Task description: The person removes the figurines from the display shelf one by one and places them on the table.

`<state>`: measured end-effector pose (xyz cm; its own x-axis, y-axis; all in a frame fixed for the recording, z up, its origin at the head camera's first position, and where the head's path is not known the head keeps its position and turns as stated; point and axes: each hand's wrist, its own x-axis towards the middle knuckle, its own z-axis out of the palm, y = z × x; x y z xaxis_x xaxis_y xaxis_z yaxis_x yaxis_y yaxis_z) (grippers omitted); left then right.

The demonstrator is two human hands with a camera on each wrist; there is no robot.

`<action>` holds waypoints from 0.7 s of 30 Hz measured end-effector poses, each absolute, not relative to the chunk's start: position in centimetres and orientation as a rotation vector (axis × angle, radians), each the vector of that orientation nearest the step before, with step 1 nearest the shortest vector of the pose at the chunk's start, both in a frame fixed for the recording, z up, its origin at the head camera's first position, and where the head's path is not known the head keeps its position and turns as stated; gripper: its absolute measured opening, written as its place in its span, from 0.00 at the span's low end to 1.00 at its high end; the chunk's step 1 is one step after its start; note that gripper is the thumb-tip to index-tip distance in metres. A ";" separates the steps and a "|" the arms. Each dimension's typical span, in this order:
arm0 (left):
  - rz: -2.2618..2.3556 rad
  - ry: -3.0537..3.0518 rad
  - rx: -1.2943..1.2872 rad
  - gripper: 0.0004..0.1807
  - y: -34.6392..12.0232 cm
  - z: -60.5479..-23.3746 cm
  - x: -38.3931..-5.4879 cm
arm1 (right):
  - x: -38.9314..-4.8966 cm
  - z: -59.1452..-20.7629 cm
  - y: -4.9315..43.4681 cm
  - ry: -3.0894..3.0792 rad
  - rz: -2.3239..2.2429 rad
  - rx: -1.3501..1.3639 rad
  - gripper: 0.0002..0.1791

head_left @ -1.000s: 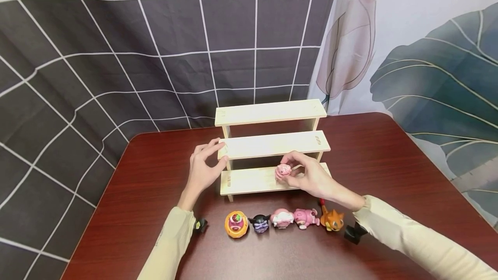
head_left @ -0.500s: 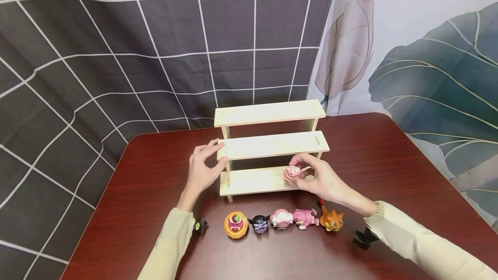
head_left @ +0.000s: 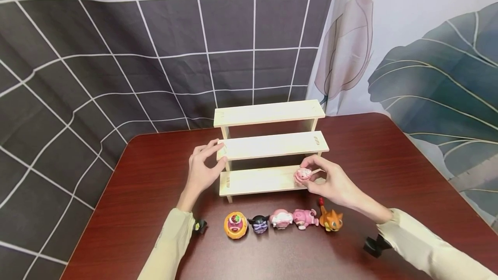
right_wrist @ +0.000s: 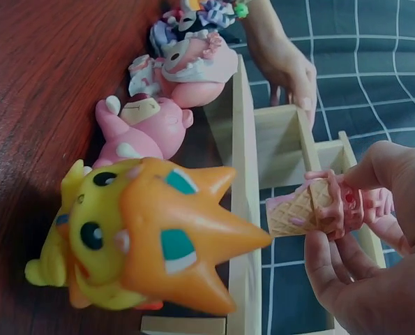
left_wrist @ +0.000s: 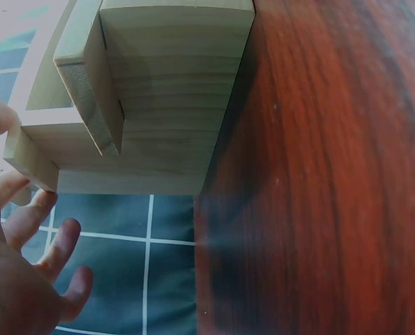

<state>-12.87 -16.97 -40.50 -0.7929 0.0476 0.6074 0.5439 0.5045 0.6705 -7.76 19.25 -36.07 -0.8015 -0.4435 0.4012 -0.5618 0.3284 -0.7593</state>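
My right hand (head_left: pixel 336 182) pinches a small toy ice cream cone (right_wrist: pixel 308 209) between thumb and fingers, its waffle part bare and pink topping between the fingertips. In the head view the cone overlaps the right end of the bottom tier of a pale wooden three-step display shelf (head_left: pixel 256 180). With thumb at the front edge and fingers at the back, my left hand (head_left: pixel 204 167) holds the left end of the middle tier. Close to the right wrist, an orange-and-yellow figurine (right_wrist: pixel 151 237) looms large in the right wrist view.
Before the shelf, a row of toys runs along the dark red table (head_left: pixel 155 193): an orange round toy (head_left: pixel 235 225), a black-eared figure (head_left: pixel 259 224), a pink-and-white figure (head_left: pixel 282 219), a pink figure (head_left: pixel 305 218) and the orange figurine. A gridded dark curtain (head_left: pixel 167 33) hangs behind.
My right hand has moved to the right along the bottom tier with the ice cream cone in it. The left hand has stayed at the middle tier's left end.
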 end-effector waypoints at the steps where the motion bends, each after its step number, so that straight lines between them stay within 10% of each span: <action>1: -1.252 -2.227 -0.484 0.21 -17.0 -40.5 -12.9 | -7.7 -36.1 19.4 -2.461 1.480 0.933 0.22; 21: -1.246 -2.225 -0.490 0.21 -17.0 -40.4 -12.8 | -6.3 -36.0 21.7 -2.460 1.432 0.867 0.24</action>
<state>-12.81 -16.98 -40.41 -0.7890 0.0513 0.6123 0.5488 0.5070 0.6647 -6.30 21.68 -35.98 -0.8176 -0.3991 0.4150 -0.5580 0.3714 -0.7421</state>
